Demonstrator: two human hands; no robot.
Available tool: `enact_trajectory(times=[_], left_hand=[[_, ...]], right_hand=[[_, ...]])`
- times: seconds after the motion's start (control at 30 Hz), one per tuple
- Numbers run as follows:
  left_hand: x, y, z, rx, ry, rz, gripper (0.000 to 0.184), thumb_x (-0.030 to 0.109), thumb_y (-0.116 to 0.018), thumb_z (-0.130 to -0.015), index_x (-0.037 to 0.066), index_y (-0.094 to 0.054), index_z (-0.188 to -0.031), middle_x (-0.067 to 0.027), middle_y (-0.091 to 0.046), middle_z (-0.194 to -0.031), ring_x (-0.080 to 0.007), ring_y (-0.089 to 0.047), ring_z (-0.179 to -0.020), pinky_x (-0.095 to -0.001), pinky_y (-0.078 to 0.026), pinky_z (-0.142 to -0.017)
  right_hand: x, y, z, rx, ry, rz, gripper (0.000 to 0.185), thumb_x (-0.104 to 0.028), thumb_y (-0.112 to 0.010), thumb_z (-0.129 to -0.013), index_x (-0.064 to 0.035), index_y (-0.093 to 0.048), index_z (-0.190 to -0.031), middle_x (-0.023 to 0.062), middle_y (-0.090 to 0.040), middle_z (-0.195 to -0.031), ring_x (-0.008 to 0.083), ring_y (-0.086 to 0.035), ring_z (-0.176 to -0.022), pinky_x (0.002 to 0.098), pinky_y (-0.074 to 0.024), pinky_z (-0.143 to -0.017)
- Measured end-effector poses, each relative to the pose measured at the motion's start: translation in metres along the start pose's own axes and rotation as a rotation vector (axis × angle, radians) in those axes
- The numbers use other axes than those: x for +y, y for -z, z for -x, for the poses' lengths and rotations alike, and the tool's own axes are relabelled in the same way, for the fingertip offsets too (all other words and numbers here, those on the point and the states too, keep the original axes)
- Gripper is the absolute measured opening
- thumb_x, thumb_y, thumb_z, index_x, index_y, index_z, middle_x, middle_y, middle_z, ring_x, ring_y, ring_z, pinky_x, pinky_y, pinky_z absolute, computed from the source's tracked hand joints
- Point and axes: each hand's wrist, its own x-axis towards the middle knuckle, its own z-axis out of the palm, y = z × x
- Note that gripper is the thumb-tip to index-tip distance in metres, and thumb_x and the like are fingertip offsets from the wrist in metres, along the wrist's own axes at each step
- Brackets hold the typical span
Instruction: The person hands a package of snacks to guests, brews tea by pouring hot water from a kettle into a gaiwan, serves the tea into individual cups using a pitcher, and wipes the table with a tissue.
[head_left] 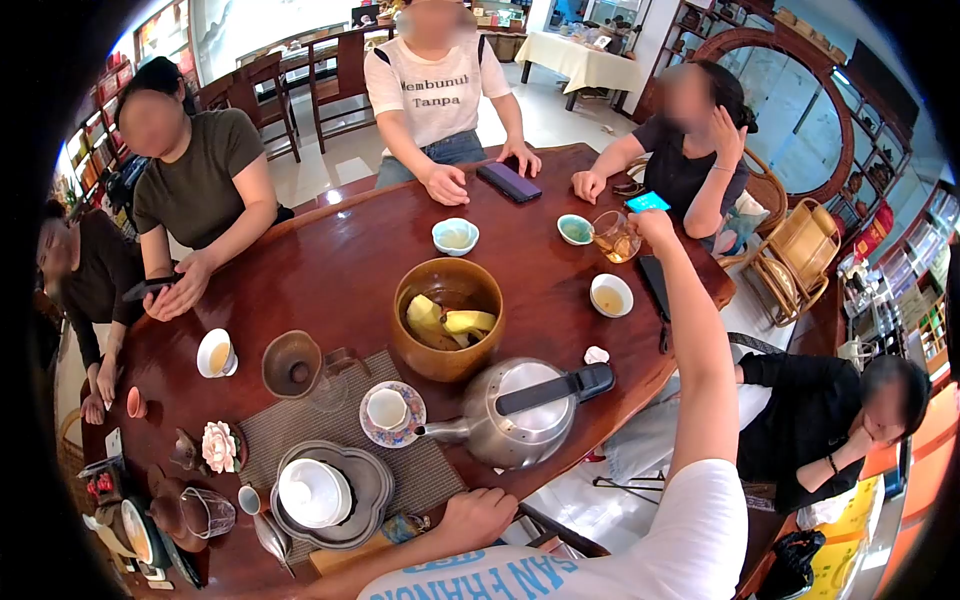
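My right hand point(655, 228) reaches far across the table, its fingers closed on a glass tea pitcher point(615, 240) with amber tea in it. The pitcher is tilted towards a green-lined cup point(575, 230) just to its left. A white cup of tea point(611, 296) stands nearer to me. My left hand point(480, 517) rests at the near table edge with its fingers curled in, and nothing shows in it. Close to it are a grey flower-shaped tray point(375, 505) bearing a white lidded bowl point(312, 492), and a steel kettle point(520, 430).
A wooden bowl with peels point(447, 365), a small cup on a patterned saucer point(420, 400), a brown strainer point(291, 364) and a pink flower ornament point(219, 447) stand on the table point(350, 240). Several people sit around it. A purple phone point(509, 182) lies at the far side.
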Motion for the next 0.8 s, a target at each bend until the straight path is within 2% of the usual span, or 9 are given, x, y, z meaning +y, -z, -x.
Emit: enact_trajectory(times=[0.07, 0.17, 0.37, 0.5, 0.53, 0.57, 0.6, 0.63, 0.8], left_hand=[[0.000, 0.000, 0.001, 0.005, 0.002, 0.004, 0.017, 0.020, -0.067, -0.076, 0.011, -0.053, -0.071, -0.0056, -0.053, -0.066, -0.0235, -0.058, -0.056, -0.0355, -0.048, -0.048], [0.000, -0.001, 0.001, 0.023, 0.004, 0.016, 0.017, 0.019, -0.067, -0.076, 0.011, -0.053, -0.071, -0.0062, -0.053, -0.066, -0.0241, -0.059, -0.057, -0.0360, -0.048, -0.048], [0.003, 0.005, -0.001, 0.007, 0.051, 0.052, 0.016, 0.019, -0.066, -0.077, 0.009, -0.054, -0.074, -0.0079, -0.055, -0.067, -0.0260, -0.059, -0.058, -0.0381, -0.048, -0.049], [0.003, 0.005, -0.001, 0.001, 0.059, 0.079, 0.016, 0.020, -0.064, -0.078, 0.008, -0.054, -0.075, -0.0090, -0.056, -0.068, -0.0277, -0.060, -0.060, -0.0393, -0.048, -0.050], [0.002, 0.006, -0.001, 0.002, 0.069, 0.090, 0.016, 0.020, -0.064, -0.079, 0.008, -0.054, -0.076, -0.0091, -0.056, -0.069, -0.0280, -0.060, -0.061, -0.0395, -0.048, -0.050], [0.002, 0.004, -0.001, 0.002, 0.058, 0.089, 0.017, 0.020, -0.063, -0.079, 0.008, -0.053, -0.076, -0.0091, -0.056, -0.069, -0.0280, -0.060, -0.061, -0.0395, -0.049, -0.051], [0.001, 0.000, 0.000, 0.004, 0.062, 0.088, 0.017, 0.021, -0.063, -0.080, 0.008, -0.053, -0.076, -0.0091, -0.057, -0.070, -0.0279, -0.061, -0.062, -0.0396, -0.049, -0.051], [0.000, -0.003, 0.001, 0.008, 0.073, 0.083, 0.017, 0.021, -0.062, -0.080, 0.008, -0.053, -0.076, -0.0091, -0.057, -0.070, -0.0278, -0.061, -0.063, -0.0396, -0.049, -0.052], [0.000, -0.010, 0.003, 0.027, 0.092, 0.041, 0.013, 0.019, -0.060, -0.079, 0.007, -0.054, -0.079, -0.0093, -0.058, -0.072, -0.0280, -0.062, -0.066, -0.0414, -0.050, -0.054]], right_hand=[[-0.003, 0.000, 0.003, 0.024, 0.041, -0.025, 0.021, -0.018, -0.063, -0.073, -0.0056, -0.058, -0.058, 0.0027, -0.054, -0.054, 0.0129, -0.043, -0.043, 0.0290, -0.0297, -0.041], [0.002, 0.002, -0.004, -0.013, -0.002, 0.059, 0.027, -0.029, -0.064, -0.075, -0.0027, -0.069, -0.073, 0.0128, -0.067, -0.077, 0.0260, -0.064, -0.075, 0.0373, -0.0473, -0.070], [-0.010, 0.008, 0.006, 0.017, -0.025, 0.038, 0.027, -0.029, -0.065, -0.075, -0.0025, -0.068, -0.072, 0.0132, -0.067, -0.077, 0.0260, -0.064, -0.075, 0.0374, -0.0474, -0.070], [-0.006, 0.008, 0.013, 0.016, -0.023, -0.175, 0.022, -0.020, -0.063, -0.073, 0.0002, -0.063, -0.066, 0.0129, -0.063, -0.069, 0.0216, -0.057, -0.061, 0.0355, -0.0437, -0.057], [0.000, -0.001, 0.013, 0.018, -0.073, -0.477, 0.021, -0.018, -0.062, -0.081, -0.0133, -0.054, -0.062, -0.0007, -0.048, -0.055, 0.0106, -0.037, -0.041, 0.0262, -0.0235, -0.038], [0.007, -0.002, 0.015, -0.008, -0.086, -0.658, 0.017, -0.016, -0.061, -0.082, -0.0130, -0.056, -0.066, -0.0015, -0.049, -0.056, 0.0099, -0.039, -0.041, 0.0256, -0.0234, -0.037], [0.053, -0.023, -0.032, -0.032, -0.140, -0.887, 0.015, -0.014, -0.061, -0.079, -0.0091, -0.055, -0.067, 0.0017, -0.050, -0.060, 0.0146, -0.043, -0.049, 0.0306, -0.0326, -0.045], [0.003, 0.003, 0.031, -0.083, -0.220, -0.854, 0.016, -0.016, -0.059, -0.083, -0.0135, -0.055, -0.067, -0.0036, -0.046, -0.055, 0.0082, -0.036, -0.040, 0.0231, -0.0219, -0.036], [-0.011, 0.026, 0.059, -0.232, -0.254, -0.977, 0.020, -0.020, -0.052, -0.092, -0.0154, -0.049, -0.073, -0.0058, -0.040, -0.056, 0.0057, -0.025, -0.038, 0.0198, -0.0172, -0.033]])
